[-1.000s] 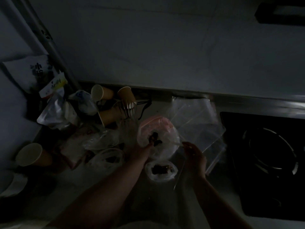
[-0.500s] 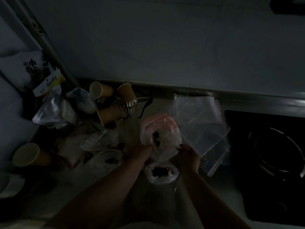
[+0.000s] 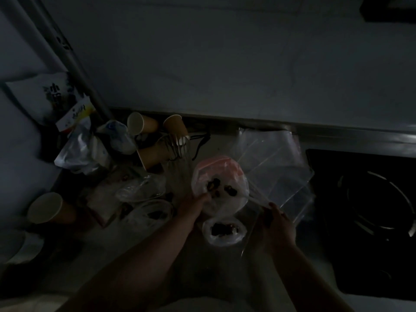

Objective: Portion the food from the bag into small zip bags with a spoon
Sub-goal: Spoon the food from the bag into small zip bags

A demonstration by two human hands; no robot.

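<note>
Setting: dim kitchen counter point(image 3: 216, 278) against a grey wall; landmark is the food bag
Food bag: pale plastic bag point(image 3: 221, 188) with a pink patch at its far side, mouth up, dark pieces inside; it sits mid-counter
Change: left hand point(image 3: 194, 204) now reaches deeper, fingertips at the dark food in the bag mouth, where a second ago it only held the rim; right hand point(image 3: 275, 224) has drawn nearer the body with a clear zip bag point(image 3: 254, 235)
Meaning: probably the next portion is being readied; no spoon can be made out in this light
Hands: left curled at the bag's opening, what it holds I cannot tell; right pinching the zip bag's edge
Counts: one filled small bag point(image 3: 224, 230) just nearer than the food bag; one stack of empty zip bags point(image 3: 274, 163) to its right; four paper cups point(image 3: 141, 123) left of it; one stove point(image 3: 371, 210) beyond the stack
</note>
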